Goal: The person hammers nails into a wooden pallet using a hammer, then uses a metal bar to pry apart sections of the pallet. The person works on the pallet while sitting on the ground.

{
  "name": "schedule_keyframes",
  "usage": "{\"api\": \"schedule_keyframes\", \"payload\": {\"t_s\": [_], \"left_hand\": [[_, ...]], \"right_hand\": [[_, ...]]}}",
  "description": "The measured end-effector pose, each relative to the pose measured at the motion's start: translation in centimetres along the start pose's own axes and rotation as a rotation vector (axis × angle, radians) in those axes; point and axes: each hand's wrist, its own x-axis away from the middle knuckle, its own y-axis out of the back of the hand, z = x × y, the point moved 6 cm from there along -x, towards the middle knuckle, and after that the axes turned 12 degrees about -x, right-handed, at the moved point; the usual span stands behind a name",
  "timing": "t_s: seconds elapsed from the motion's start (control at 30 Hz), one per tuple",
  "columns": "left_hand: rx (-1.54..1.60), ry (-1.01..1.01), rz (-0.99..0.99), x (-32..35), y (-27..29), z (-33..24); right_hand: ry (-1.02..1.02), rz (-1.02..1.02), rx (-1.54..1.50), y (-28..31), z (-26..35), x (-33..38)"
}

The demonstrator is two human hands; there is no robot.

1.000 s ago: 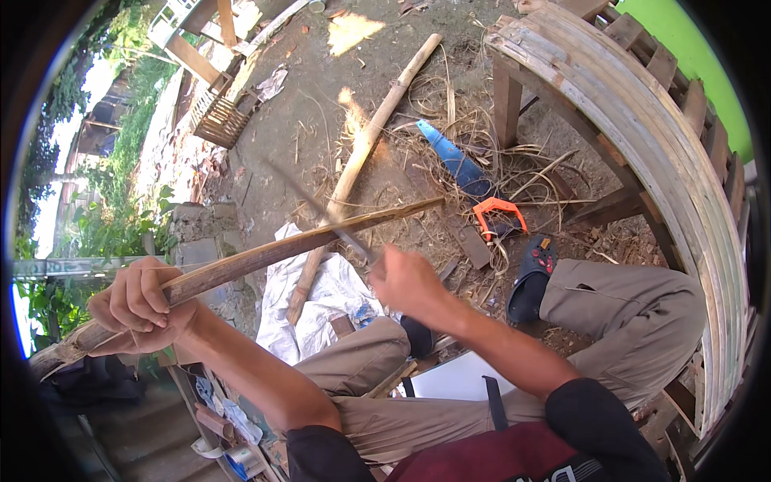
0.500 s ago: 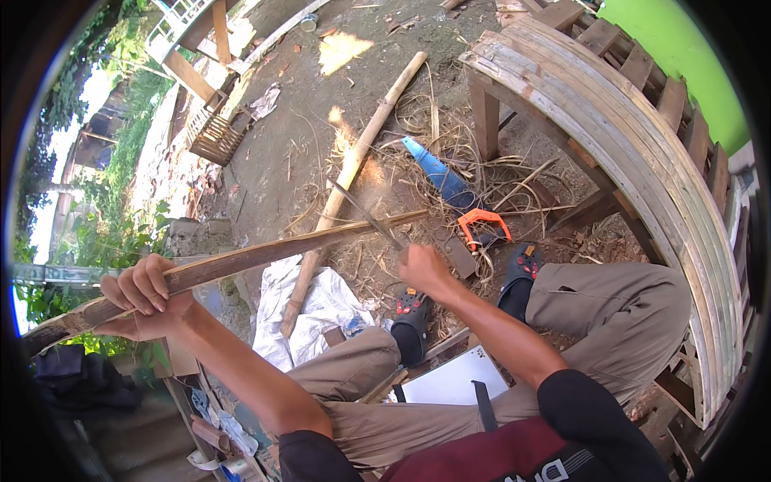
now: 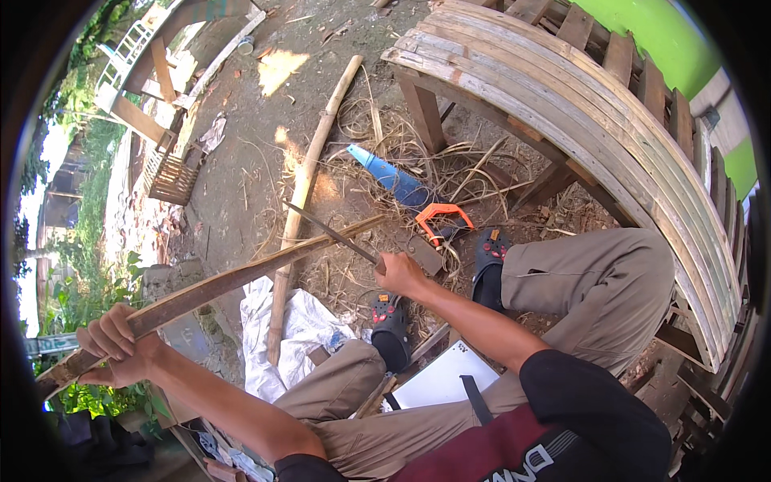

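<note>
Since the earlier frame the right hand [image 3: 399,273] has drawn back along the bamboo strip [image 3: 233,279], so the knife [image 3: 331,234] now lies across the strip nearer its far tip, and the left hand [image 3: 116,344] sits lower and further out to the left. That left hand is closed in a fist around the near end of the long brown strip, fingers wrapped over the top. The strip runs from there up and to the right, ending close to the right hand. The right hand is curled tight on the knife's handle, with the thin dark blade pointing up and left and crossing the strip near its tip; whether the edge bites into the bamboo cannot be told. Below the strip, on the dirt ground, lies a round bamboo pole [image 3: 305,181], stretching away toward the top, with its near end beside a crumpled white sack [image 3: 293,337]. Just beyond the right hand a handsaw [image 3: 405,189] with a blue blade cover and orange grip rests among dry shavings. Black sandals [image 3: 491,249] show on the person's feet. To the right curves a rack of bent wooden slats [image 3: 610,120].
</note>
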Motion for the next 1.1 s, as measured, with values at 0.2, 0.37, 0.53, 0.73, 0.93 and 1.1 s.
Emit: {"api": "schedule_keyframes", "payload": {"t_s": [0.2, 0.37, 0.53, 0.73, 0.93, 1.1], "left_hand": [[-0.489, -0.116, -0.524, 0.0, 0.6, 0.0], [-0.61, -0.144, -0.599, -0.3, 0.3, -0.6], [-0.608, -0.163, -0.721, 1.1, 2.9, -1.0], [-0.588, -0.143, -0.898, 2.8, 4.1, -1.4], [-0.608, -0.164, -0.923, 3.1, 2.0, -1.9], [-0.638, -0.2, -0.924, 3.2, -1.4, -1.3]], "right_hand": [[-0.148, -0.089, 0.185, -0.3, -10.2, -2.9], [-0.087, -0.129, -0.173, -2.7, -1.7, 0.1], [0.076, 0.053, -0.169, -3.3, 10.4, 3.0], [-0.127, 0.004, 0.076, -1.0, 0.5, 1.0], [-0.018, 0.024, 0.08, -0.9, 2.0, 3.4], [0.299, 0.138, -0.243, -2.7, 24.5, 9.6]]}}
